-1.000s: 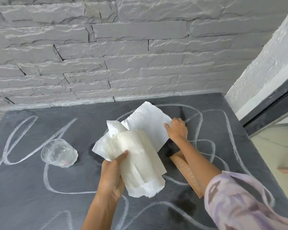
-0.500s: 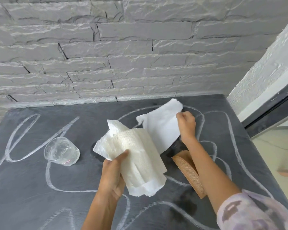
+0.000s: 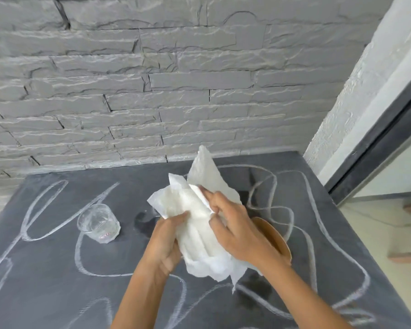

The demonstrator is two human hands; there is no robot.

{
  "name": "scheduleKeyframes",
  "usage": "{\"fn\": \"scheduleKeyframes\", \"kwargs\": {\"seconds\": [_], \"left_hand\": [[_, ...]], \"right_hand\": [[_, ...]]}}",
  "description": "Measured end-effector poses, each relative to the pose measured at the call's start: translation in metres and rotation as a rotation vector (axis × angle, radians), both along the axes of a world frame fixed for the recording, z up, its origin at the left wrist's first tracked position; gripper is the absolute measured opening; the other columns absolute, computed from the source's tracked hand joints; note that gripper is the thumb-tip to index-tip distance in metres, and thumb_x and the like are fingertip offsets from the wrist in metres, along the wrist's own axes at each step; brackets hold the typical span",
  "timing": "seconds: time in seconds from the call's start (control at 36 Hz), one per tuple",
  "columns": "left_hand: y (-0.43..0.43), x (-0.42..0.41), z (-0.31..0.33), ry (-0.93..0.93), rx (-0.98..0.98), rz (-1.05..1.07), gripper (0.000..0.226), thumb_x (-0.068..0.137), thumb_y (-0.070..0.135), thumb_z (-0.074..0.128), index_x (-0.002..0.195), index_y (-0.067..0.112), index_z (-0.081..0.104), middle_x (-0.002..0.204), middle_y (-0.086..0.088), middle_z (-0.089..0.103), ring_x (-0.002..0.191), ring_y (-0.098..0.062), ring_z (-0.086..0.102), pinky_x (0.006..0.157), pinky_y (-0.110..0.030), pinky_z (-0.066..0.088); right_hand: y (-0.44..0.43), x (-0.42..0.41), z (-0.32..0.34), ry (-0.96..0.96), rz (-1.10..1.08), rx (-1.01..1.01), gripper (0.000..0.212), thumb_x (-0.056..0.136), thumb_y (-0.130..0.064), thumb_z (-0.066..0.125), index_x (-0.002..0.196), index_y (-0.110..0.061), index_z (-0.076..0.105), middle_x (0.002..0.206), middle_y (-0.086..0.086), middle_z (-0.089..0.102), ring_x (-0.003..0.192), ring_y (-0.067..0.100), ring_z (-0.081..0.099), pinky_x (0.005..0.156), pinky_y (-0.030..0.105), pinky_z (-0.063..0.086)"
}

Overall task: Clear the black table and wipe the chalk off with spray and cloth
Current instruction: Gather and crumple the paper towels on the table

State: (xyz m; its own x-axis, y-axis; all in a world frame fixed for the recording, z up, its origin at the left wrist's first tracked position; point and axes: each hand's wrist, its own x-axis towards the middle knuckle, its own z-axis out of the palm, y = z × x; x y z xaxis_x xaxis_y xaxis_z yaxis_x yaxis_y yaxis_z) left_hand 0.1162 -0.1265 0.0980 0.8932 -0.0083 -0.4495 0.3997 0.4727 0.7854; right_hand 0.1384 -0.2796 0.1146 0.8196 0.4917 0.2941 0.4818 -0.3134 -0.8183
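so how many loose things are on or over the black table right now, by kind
clear glass: 1
brown cup, on its side: 1
white paper towel bundle, held by left hand and right hand: 1
total: 3

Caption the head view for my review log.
Left hand and right hand hold paper towels over the chalked table; a glass sits left, a brown object right.

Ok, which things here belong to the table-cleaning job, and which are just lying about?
Job: paper towels in left hand and right hand; chalk lines; black table; glass and brown container, to clear.
Lying about: reddish block and cable on the floor.
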Motion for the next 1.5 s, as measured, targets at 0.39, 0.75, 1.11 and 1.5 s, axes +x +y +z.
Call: {"fn": "scheduleKeyframes", "kwargs": {"seconds": [0.39,0.75,1.11,1.5], "left_hand": [[0.008,-0.023,0.017,0.025,-0.010,-0.110,0.067,0.075,0.070,0.054,0.091,0.009,0.076,0.092,-0.016,0.073,0.096,-0.028,0.069,0.081,-0.039,0.053],[0.006,-0.032,0.040,-0.039,-0.029,-0.176,0.039,0.074,0.000,0.067,0.113,0.000,0.063,0.106,-0.017,0.071,0.095,-0.028,0.069,0.068,-0.031,0.057],[0.043,-0.029,0.037,-0.029,0.026,-0.180,0.029,0.069,0.001,0.065,0.098,0.000,0.070,0.097,-0.017,0.073,0.084,-0.027,0.072,0.061,-0.030,0.058],[0.072,-0.032,0.012,0.093,0.212,-0.100,0.029,0.081,0.008,0.067,0.107,-0.003,0.063,0.097,-0.015,0.073,0.082,-0.025,0.072,0.060,-0.028,0.056]], "right_hand": [[0.014,-0.061,-0.022,-0.044,0.087,0.017,0.024,0.086,-0.026,0.058,0.095,-0.005,0.049,0.120,0.002,0.056,0.124,0.010,0.046,0.103,0.035,0.039],[-0.024,-0.049,-0.037,0.814,-0.512,0.641,0.054,0.064,-0.053,0.068,0.109,-0.023,0.060,0.116,0.001,0.063,0.107,0.021,0.060,0.087,0.039,0.049],[-0.034,-0.055,-0.044,1.044,-0.471,0.819,0.047,0.038,-0.042,0.091,0.081,-0.029,0.076,0.091,0.002,0.074,0.081,0.022,0.071,0.060,0.032,0.055],[-0.041,-0.055,-0.017,0.690,-0.585,0.627,0.076,0.063,-0.001,0.082,0.124,-0.029,0.046,0.107,0.008,0.068,0.095,0.027,0.067,0.078,0.042,0.054]]}}
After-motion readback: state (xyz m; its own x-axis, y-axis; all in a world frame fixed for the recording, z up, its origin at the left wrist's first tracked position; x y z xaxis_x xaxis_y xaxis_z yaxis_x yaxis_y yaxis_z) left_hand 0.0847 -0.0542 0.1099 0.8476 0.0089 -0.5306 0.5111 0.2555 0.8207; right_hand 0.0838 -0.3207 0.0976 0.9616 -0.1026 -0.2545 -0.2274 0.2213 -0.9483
